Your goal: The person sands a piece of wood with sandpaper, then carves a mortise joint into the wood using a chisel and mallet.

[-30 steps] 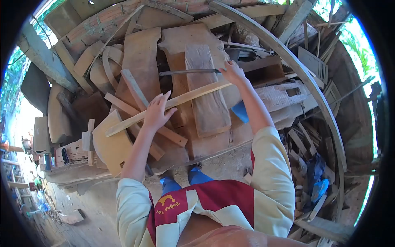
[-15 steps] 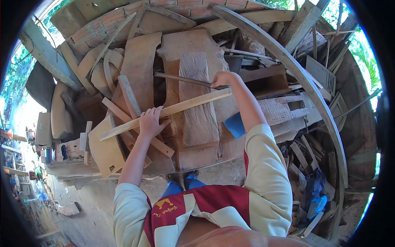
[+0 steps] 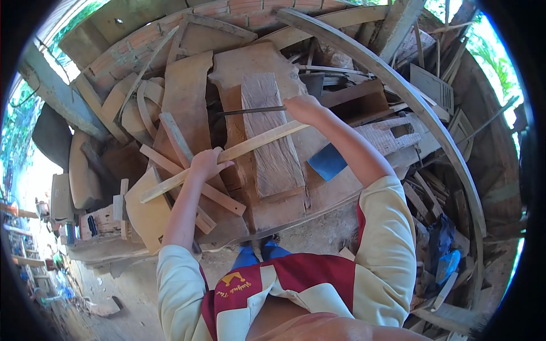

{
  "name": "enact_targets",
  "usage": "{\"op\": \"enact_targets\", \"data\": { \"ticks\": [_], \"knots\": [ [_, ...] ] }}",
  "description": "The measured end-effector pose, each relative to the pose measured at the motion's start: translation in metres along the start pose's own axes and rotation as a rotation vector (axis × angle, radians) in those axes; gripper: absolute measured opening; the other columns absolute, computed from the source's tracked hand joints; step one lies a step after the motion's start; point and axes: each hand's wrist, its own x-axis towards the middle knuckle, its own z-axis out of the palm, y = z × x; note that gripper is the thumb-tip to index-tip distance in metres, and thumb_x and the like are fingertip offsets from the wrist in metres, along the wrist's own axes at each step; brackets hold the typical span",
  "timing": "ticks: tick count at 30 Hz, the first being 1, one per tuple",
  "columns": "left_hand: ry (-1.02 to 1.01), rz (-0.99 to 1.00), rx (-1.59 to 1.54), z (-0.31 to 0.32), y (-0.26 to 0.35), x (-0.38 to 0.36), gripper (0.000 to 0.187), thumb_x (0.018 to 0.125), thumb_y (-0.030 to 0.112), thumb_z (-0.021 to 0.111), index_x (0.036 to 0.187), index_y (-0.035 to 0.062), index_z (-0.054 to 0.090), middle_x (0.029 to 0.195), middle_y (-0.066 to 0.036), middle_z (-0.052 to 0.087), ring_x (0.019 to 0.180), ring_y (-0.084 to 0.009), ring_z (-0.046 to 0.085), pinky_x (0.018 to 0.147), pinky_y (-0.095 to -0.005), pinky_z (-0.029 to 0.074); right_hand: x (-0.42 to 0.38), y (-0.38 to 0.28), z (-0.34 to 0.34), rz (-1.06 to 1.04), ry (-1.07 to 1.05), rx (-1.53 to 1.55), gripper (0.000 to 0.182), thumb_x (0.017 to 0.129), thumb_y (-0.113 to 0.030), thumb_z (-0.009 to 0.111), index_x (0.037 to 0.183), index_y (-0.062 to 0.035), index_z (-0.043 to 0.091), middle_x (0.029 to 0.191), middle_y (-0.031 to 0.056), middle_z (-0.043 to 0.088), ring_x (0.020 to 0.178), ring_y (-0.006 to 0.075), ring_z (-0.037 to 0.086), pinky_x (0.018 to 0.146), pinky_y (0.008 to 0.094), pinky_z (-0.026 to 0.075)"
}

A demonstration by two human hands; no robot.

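My left hand (image 3: 206,163) is closed around a long pale wooden strip (image 3: 256,145), toward its near left end. The strip slants up to the right across the workbench. My right hand (image 3: 305,109) grips one end of a thin dark straight bar (image 3: 250,111), apparently metal; its exact kind I cannot make out. The bar points left, above a rough board (image 3: 270,165) lying on the bench. The far end of the strip passes behind my right hand and forearm. Below that forearm lies a blue flat piece (image 3: 327,162).
Wood slabs and offcuts cover the workbench (image 3: 278,219). Crossed wooden pieces (image 3: 222,199) and a pale panel (image 3: 149,213) lie near my left forearm. A long curved wooden beam (image 3: 421,108) arcs along the right, with scrap wood beneath it. A brick wall (image 3: 142,42) stands behind.
The dark bar has turned from sloping down rightward to nearly level, showing a thinner edge. My right hand has moved slightly left relative to the strip. My left hand keeps its hold; the view has shifted slightly.
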Motion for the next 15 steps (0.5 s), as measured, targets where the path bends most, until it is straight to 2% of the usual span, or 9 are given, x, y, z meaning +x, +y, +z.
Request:
{"op": "enact_targets", "data": {
  "ticks": [4,7,10,12,13,15],
  "knots": [
    [-0.107,0.038,0.066,-0.014,-0.009,-0.007,0.048,0.074,0.05,0.058,0.089,0.005,0.055,0.081,-0.016,0.061,0.081,-0.0325,0.059,0.07,-0.0406,0.047,-0.008,-0.015,0.014,-0.018,0.001,-0.07,0.015,0.078,-0.01,0.046,0.082,-0.0001,0.056,0.08,0.0176,0.061,0.077,0.035,0.06,0.065,0.0442,0.047],
    [-0.112,0.047,0.062,-0.017,-0.023,-0.022,0.047,0.074,0.05,0.058,0.086,0.0045,0.056,0.079,-0.016,0.061,0.079,-0.0328,0.059,0.069,-0.041,0.047,-0.015,-0.03,0.014,0.045,-0.002,-0.059,0.017,0.079,-0.011,0.045,0.084,-0.0002,0.057,0.08,0.0183,0.061,0.078,0.0352,0.06,0.065,0.0442,0.046],
    [-0.093,0.053,0.061,-0.025,-0.036,-0.034,0.047,0.073,0.05,0.059,0.084,0.0044,0.056,0.077,-0.017,0.061,0.077,-0.0328,0.06,0.069,-0.0412,0.047,-0.018,-0.044,0.011,0.167,0.091,0.052,0.017,0.077,-0.011,0.049,0.087,-0.0024,0.059,0.083,0.0166,0.063,0.079,0.0327,0.061,0.066,0.0417,0.048],
    [-0.143,0.04,0.095,-0.031,-0.037,-0.038,0.049,0.073,0.05,0.06,0.089,0.0044,0.058,0.081,-0.017,0.062,0.08,-0.0317,0.06,0.071,-0.0411,0.047,-0.019,-0.055,0.011,0.308,0.155,0.183,0.017,0.08,-0.014,0.046,0.085,-0.0024,0.058,0.083,0.0165,0.063,0.08,0.0336,0.061,0.066,0.0431,0.047],
    [-0.141,0.045,0.093,-0.033,-0.037,-0.038,0.049,0.073,0.05,0.06,0.089,0.0044,0.058,0.081,-0.017,0.062,0.08,-0.0317,0.06,0.071,-0.0411,0.047,-0.019,-0.06,0.011,0.311,0.155,0.179,0.017,0.08,-0.014,0.046,0.085,-0.0024,0.058,0.083,0.0165,0.063,0.08,0.0336,0.061,0.066,0.0431,0.047],
    [-0.055,0.075,-0.001,-0.036,-0.037,-0.036,0.049,0.073,0.049,0.06,0.096,0.0051,0.06,0.085,-0.019,0.062,0.084,-0.0318,0.059,0.074,-0.0389,0.047,-0.021,-0.072,0.016,0.388,0.25,0.301,0.022,0.086,-0.018,0.044,0.086,0.0005,0.055,0.081,0.0164,0.063,0.076,0.03,0.062,0.065,0.0402,0.047]
  ]
}}
